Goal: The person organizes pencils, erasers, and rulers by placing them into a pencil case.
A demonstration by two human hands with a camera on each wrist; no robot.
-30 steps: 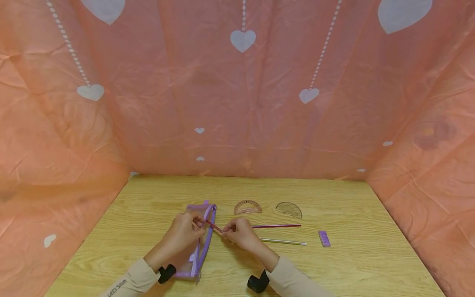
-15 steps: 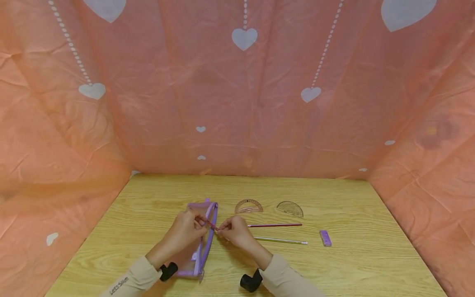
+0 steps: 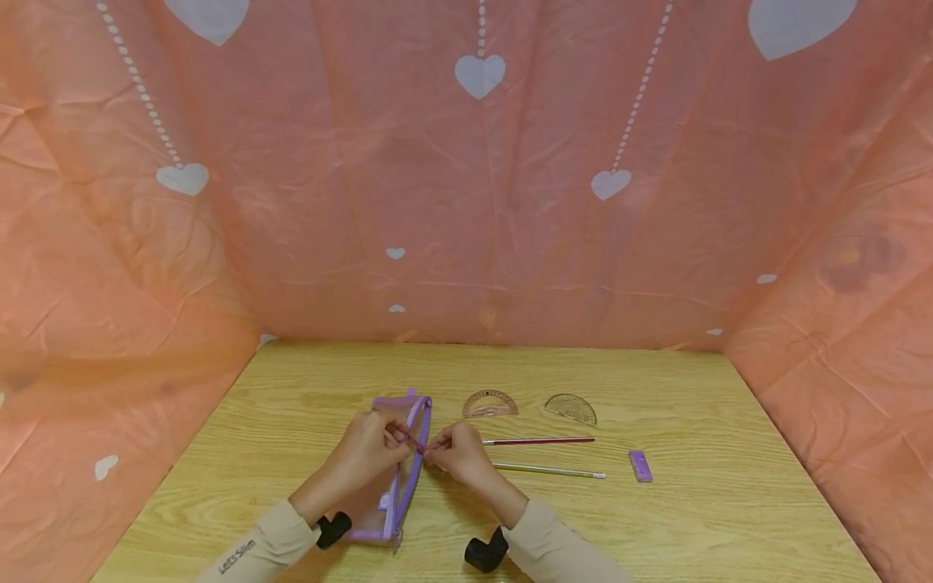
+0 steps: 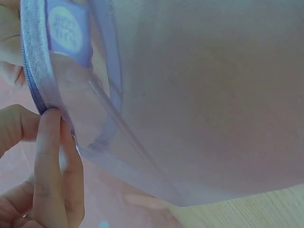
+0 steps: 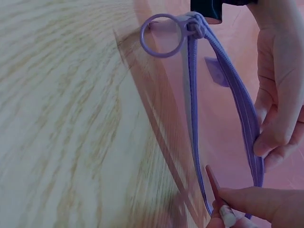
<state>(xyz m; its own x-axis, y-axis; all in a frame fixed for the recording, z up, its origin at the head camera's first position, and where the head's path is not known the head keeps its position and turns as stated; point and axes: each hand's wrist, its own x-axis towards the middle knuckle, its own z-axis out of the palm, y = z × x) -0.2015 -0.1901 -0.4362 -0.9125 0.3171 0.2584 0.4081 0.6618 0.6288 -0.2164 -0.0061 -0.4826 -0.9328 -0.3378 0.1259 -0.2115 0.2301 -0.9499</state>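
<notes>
A translucent pencil case (image 3: 368, 510) with purple zip edging lies on the table, its mouth held apart. My left hand (image 3: 364, 445) pinches one side of the zip edge (image 5: 244, 118) between thumb and fingers. In my right hand (image 3: 461, 455), thumb and fingertips pinch a red pencil (image 5: 212, 179) near its white eraser end, tip pointing in through the mouth. Through the mesh, the left wrist view shows the pencil's shaft (image 4: 126, 128) slanting inside the case. A purple label (image 4: 69, 28) sits on the case near the zip.
Right of my hands lie another red pencil (image 3: 547, 440) and a green pencil (image 3: 550, 470). Two protractors, one pinkish (image 3: 490, 393) and one clear (image 3: 571, 407), lie farther back. A purple-sleeved eraser (image 3: 641, 466) is at the right. Pink heart-printed cloth (image 3: 510, 243) surrounds the wooden table.
My right hand has moved left to the case's mouth, sliding the red pencil farther in. My left hand keeps its grip on the zip edge, nearly still.
</notes>
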